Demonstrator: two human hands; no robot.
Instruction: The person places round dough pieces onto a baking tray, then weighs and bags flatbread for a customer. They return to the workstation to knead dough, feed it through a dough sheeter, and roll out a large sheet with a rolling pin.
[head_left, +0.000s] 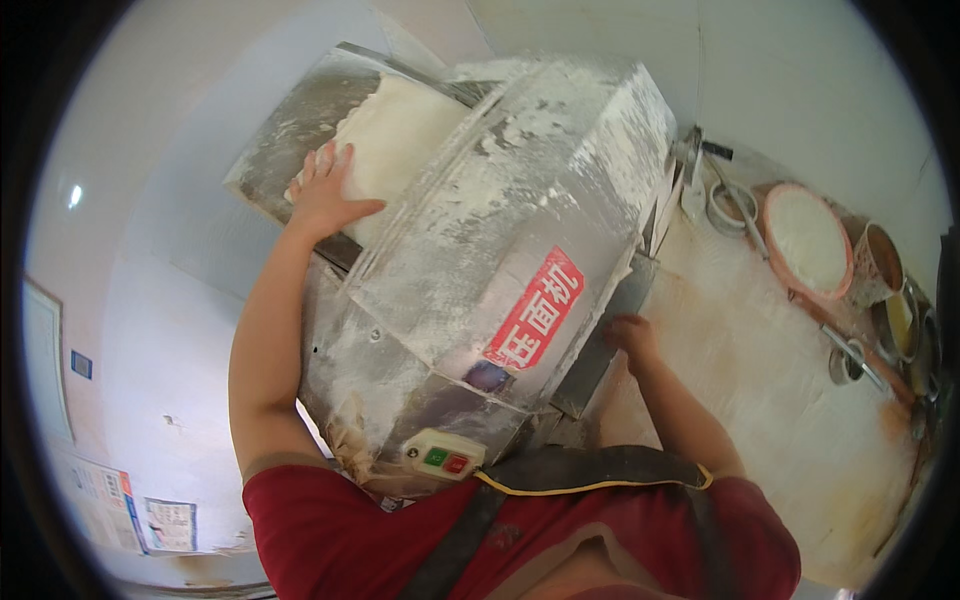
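Observation:
A flour-dusted metal dough sheeter (450, 277) stands before me. On its feed tray (281, 142) at the upper left lies a pale, thick dough sheet (409, 124), whose far side runs in under the hood. My left hand (330, 195) rests flat on the near part of the dough with fingers spread. On the other side, my right hand (634, 337) is at the grey metal outlet tray (596, 364), below the hood's edge. Its fingertips are partly hidden, and I cannot tell whether they hold anything.
A switch box (444, 454) with green and red buttons sits on the machine's near end. To the right, a floury worktop (712, 360) holds a pink-rimmed basin of flour (808, 240), tape rolls (731, 208) and a patterned container (877, 262). A wall borders the left.

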